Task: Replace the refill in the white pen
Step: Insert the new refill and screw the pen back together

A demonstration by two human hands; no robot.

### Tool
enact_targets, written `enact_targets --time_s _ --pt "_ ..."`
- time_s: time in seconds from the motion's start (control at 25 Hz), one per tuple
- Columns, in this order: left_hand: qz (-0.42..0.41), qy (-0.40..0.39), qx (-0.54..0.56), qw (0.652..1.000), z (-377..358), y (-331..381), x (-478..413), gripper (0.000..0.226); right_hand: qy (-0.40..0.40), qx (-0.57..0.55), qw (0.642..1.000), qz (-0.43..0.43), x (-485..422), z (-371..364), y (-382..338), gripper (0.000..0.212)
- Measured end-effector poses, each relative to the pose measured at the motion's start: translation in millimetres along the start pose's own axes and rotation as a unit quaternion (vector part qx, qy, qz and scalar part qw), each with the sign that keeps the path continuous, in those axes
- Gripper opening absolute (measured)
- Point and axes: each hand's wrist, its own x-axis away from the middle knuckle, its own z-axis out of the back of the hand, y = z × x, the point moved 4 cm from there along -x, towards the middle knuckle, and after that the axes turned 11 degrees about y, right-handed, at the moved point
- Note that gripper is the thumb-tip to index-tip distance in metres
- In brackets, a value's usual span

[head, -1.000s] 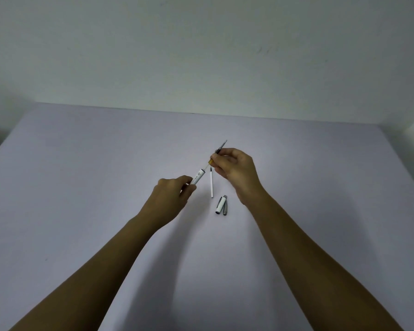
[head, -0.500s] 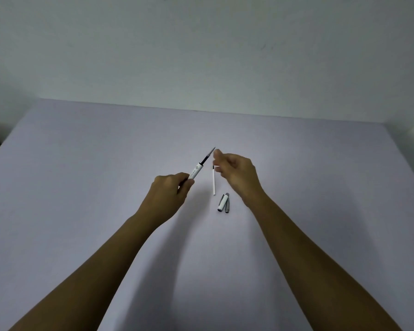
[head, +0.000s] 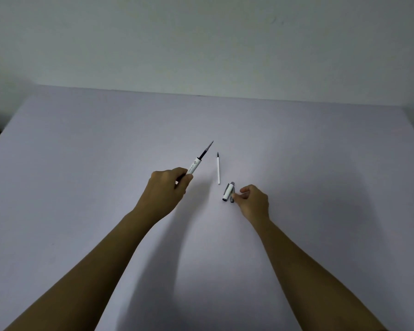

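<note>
wall (head: pixel 201 39): plain, pale grey-green | table (head: pixel 81 144): lavender top, meets wall | light: dim, soft shadows

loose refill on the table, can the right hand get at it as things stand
Probably yes: the loose refill lies bare on the table, just beyond the right hand, which is at the pen cap; nothing lies between.

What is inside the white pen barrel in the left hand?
A refill sits inside the white pen barrel, its dark tip end sticking out the top. The rest of its length is covered by the barrel and the left hand.
</note>
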Motion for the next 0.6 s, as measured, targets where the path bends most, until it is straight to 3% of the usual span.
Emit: enact_targets --time_s 0.4,0.52,0.6 --pt "0.006 -0.001 0.003 1.0 -1 -2 7 0.021 -0.008 0.039 0.999 -0.026 -8 5 -4 0.023" --pt "-0.008 0.0 -0.001 1.0 0 2 6 0.022 -0.024 -0.136 0.99 -0.043 -12 27 -32 0.011" --pt "-0.018 -0.006 -0.011 1.0 0 4 7 0.022 -0.071 -0.309 0.945 -0.084 -11 41 -60 0.011"
